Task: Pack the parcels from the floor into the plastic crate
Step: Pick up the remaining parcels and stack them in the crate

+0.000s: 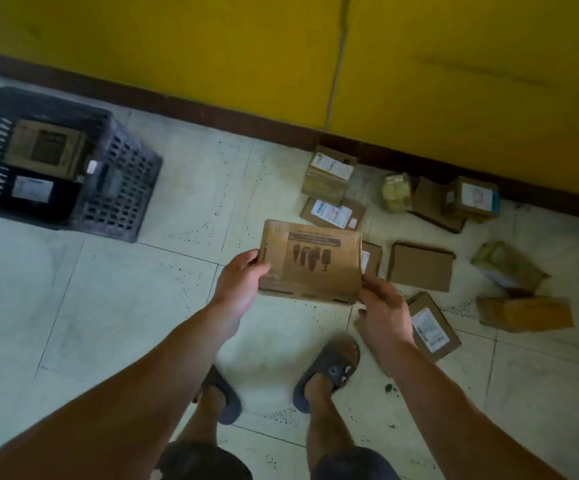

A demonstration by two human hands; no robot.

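Currently: flat brown cardboard parcel (310,261) with a dark printed panel on its top face is held in the air, roughly level, at centre view above the pale tiled floor (108,289).

Left grip (241,280) is closed on its left edge, thumb on top and fingers beneath. Right grip (383,311) pinches the near right corner. Judgement: the two-sided hold keeps a wide, thin box flat and steady for a carry leftward.

Appearance: slight sheen as of clear tape or film, scuffed edges, small notches along the near edge. No shipping label shows on this face.

Black perforated plastic crate (121,188) sits far left, well apart from the held parcel. It already contains a brown printed box (47,148) and a white-labelled item, too dark to identify.

Several parcels lie unpacked on the floor to the right, among them a plain flat brown box (419,266) and a white-labelled carton (433,327) just beside the right grip. Task judged partly done.
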